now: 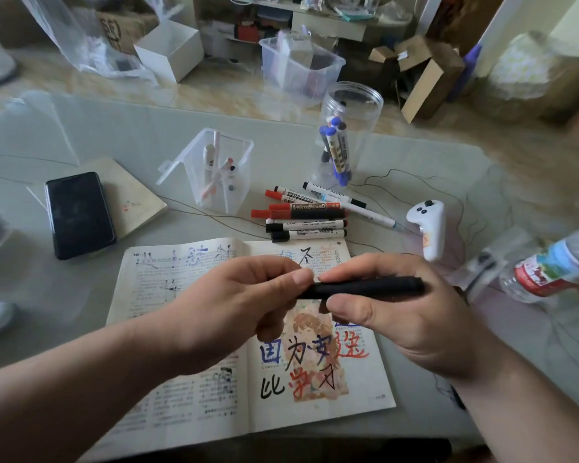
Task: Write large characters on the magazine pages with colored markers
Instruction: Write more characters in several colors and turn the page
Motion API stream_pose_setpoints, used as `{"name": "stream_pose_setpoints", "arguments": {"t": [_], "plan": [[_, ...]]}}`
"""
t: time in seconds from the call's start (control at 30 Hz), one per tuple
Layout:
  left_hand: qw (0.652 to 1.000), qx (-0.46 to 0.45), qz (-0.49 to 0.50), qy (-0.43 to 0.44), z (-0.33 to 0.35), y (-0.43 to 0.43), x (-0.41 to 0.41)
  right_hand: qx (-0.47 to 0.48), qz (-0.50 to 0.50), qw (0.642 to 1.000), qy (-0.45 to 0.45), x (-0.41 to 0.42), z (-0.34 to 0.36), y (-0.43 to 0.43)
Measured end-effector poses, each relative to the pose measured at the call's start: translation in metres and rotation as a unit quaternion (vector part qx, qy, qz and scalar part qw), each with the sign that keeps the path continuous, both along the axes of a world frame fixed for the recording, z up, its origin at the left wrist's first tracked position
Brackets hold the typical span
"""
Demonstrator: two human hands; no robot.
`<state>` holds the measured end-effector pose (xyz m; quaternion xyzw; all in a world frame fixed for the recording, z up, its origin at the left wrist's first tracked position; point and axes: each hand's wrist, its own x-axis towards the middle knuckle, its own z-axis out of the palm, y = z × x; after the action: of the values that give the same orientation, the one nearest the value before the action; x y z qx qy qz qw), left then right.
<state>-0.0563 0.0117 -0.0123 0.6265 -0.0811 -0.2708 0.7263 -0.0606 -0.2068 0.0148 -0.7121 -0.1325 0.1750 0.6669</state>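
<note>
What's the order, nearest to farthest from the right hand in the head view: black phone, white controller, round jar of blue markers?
From the right hand gripping the black marker:
1. white controller, just behind it, right side.
2. round jar, farther back, near centre.
3. black phone, far left.

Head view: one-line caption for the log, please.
Left hand and right hand hold a black marker above the open magazine, its right page bearing large coloured characters; loose markers lie beyond.
</note>
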Motion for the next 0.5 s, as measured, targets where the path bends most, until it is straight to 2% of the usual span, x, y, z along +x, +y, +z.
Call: {"name": "stream_pose_setpoints", "arguments": {"t": [0.1,0.2,0.27,0.4,0.43,0.5], "plan": [[0.997,-0.008,0.056,0.060,-0.001,-0.002,0.006,-0.036,-0.002,0.999,-0.030,0.002,0.001,-0.005],[0.988,0.026,0.133,0.078,-0.004,-0.001,0.011,-0.163,-0.026,0.976,-0.140,0.001,-0.003,-0.009],[0.983,0.074,0.154,0.064,-0.006,-0.003,0.011,-0.233,-0.004,0.948,-0.218,-0.002,-0.009,-0.004],[0.956,0.238,0.171,-0.028,-0.010,-0.008,0.012,-0.293,0.019,0.892,-0.344,-0.007,-0.017,0.006],[0.949,0.255,0.181,-0.044,-0.009,-0.009,0.012,-0.288,0.014,0.895,-0.341,-0.009,-0.018,0.007],[0.938,0.273,0.199,-0.073,-0.004,-0.011,0.010,-0.244,-0.005,0.926,-0.288,-0.014,-0.019,0.007]]}}
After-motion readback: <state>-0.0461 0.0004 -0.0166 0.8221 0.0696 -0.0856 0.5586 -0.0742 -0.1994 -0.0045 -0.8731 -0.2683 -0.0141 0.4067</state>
